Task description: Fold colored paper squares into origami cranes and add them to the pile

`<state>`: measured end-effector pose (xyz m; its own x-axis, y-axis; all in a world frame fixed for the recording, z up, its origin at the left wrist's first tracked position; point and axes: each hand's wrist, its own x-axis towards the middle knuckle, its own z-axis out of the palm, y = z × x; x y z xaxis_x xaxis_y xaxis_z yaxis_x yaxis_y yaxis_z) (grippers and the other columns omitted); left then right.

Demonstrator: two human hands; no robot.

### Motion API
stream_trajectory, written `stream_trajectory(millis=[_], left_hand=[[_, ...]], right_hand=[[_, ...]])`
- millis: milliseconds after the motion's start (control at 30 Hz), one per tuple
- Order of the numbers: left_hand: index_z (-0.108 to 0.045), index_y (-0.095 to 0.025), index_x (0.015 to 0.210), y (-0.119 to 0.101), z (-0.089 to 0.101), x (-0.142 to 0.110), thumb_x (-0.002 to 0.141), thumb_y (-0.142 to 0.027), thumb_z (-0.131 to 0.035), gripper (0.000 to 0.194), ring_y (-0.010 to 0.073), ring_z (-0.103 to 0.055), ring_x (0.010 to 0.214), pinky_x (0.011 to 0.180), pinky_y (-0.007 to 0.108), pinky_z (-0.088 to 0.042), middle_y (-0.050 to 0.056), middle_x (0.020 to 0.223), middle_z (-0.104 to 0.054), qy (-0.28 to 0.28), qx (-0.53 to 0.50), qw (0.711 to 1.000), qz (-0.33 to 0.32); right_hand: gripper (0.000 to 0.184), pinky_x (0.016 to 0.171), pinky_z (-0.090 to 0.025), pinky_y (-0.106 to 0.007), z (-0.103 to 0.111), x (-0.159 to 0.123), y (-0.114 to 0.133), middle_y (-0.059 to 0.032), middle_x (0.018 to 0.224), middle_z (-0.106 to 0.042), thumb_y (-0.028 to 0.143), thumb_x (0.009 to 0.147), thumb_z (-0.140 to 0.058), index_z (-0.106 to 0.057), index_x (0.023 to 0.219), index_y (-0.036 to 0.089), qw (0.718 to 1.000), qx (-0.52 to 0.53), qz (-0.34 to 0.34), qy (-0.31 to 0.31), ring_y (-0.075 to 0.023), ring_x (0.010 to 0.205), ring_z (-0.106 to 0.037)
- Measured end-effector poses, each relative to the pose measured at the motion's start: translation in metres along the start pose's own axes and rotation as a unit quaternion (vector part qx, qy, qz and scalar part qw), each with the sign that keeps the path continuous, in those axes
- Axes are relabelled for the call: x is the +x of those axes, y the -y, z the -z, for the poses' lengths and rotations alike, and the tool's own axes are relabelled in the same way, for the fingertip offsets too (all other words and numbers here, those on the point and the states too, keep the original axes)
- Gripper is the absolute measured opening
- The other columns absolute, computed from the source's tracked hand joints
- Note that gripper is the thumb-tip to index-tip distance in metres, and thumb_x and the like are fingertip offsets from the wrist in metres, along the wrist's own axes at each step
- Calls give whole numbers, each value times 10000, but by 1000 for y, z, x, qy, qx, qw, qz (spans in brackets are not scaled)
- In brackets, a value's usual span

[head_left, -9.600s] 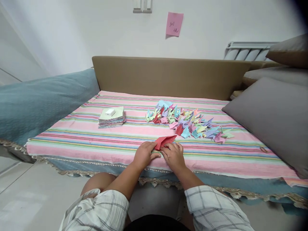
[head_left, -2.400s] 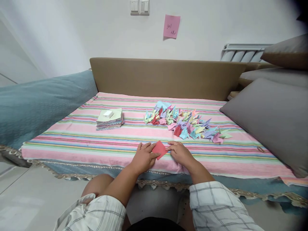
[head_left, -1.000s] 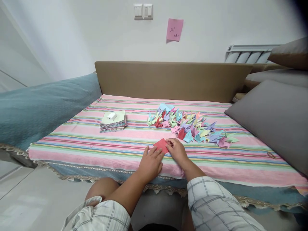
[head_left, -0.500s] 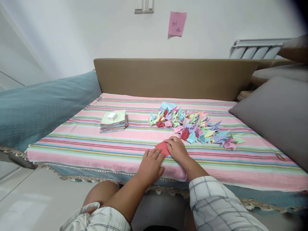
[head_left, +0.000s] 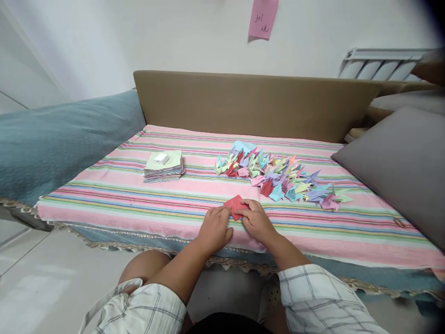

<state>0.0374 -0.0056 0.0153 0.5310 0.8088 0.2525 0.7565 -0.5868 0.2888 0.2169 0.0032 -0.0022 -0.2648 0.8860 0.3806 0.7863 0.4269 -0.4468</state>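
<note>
A small red square of folded origami paper [head_left: 236,204] lies flat on the striped cloth, one corner pointing away from me. My left hand [head_left: 214,227] has its fingers closed together on the paper's left corner, thumb tucked toward me. From the right, my right hand [head_left: 256,221] grips the opposite corner, its fingertips reaching over the paper and hiding that edge. Just beyond my hands lies a heap of folded paper cranes [head_left: 274,178] in several colours, with a red crane [head_left: 266,188] closest to the paper.
A stack of square paper [head_left: 163,174] with a small white box [head_left: 161,159] on top stands left. The striped cloth [head_left: 104,195] covers the couch. Grey cushions [head_left: 403,157] bound the right, a blue armrest [head_left: 69,125] the left, and a brown backrest [head_left: 243,102] the back.
The red paper has gone from a raised, half-opened shape to a flat square. My left fingers have shifted from its lower edge to the left corner; my right fingers now reach further over it.
</note>
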Motion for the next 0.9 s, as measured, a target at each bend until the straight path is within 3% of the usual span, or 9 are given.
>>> stream_trajectory(millis=[200,400,567,900], left_hand=[[-481,-204,1209,-1,0,-2,723,-162,-533,490,257,-426,1191,1013,460,-289,92,1278,-520,3,19,1000,-21],[-523,-242,1197,0,-4,-4,763,-187,-521,438,270,-418,1198,1007,480,-289,93,1321,-482,-4,60,997,-40],[-519,-235,1195,-1,-4,-4,763,-200,-519,434,270,-418,1197,1010,475,-286,88,1323,-483,1,71,997,-39],[-514,-237,1202,-1,-5,-3,767,-204,-514,437,261,-414,1203,1022,468,-278,83,1318,-486,3,68,997,-33]], right_hand=[[326,980,-324,-408,8,-7,4,-55,1206,-511,108,733,-453,-698,899,245,999,26,15,38,-224,1142,-405],[317,939,-337,-386,6,3,-6,-52,1098,-604,118,755,-391,-591,982,215,998,48,-46,0,-200,1071,-477],[370,968,-289,-413,1,15,-4,-55,1148,-594,138,746,-388,-502,1090,217,993,63,-98,-13,-207,1097,-488],[387,935,-333,-373,8,10,-14,-64,1063,-655,112,726,-371,-462,1094,189,991,90,-94,-19,-183,1050,-548]])
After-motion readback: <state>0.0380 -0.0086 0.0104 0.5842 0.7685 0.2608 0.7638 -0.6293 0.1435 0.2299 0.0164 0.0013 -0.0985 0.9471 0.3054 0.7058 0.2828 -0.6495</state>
